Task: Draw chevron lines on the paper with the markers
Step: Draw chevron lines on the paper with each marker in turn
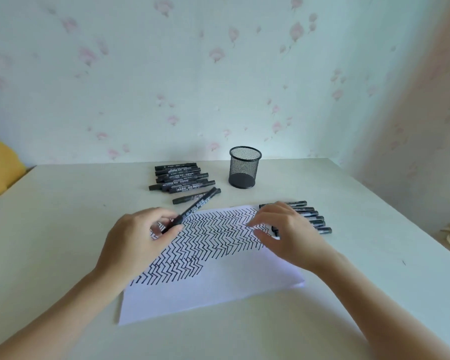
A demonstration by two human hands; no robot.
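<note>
Two hands work over the paper [218,289], which lies flat on the white table [63,229] directly in front of the person, its far portion covered with rows of black chevron lines and its near strip blank. The left hand [138,237] grips one black marker [192,209] between thumb and curled fingers near the lower end, the barrel slanting up and away toward the far right; whether a cap covers the tip cannot be told, since the fingers hide it. The right hand [283,229] hovers over or rests on the right edge of the sheet with fingers loosely bent, and a small dark piece [275,231] shows just beside the fingers, possibly a cap; whether the hand holds it cannot be told. One group of markers [182,179] lies at the far side of the table, left of the mesh pen cup [244,167], and a second row of markers [312,216] lies just beyond the right hand. The step in hand appears to be readying a marker for the next row. For a good result, the sheet should be pinned flat with the free hand, the tip set at the left end of the unfinished lower row, and each zigzag stroke matched in pitch and spacing to the row above, with the hand kept off fresh ink.
</note>
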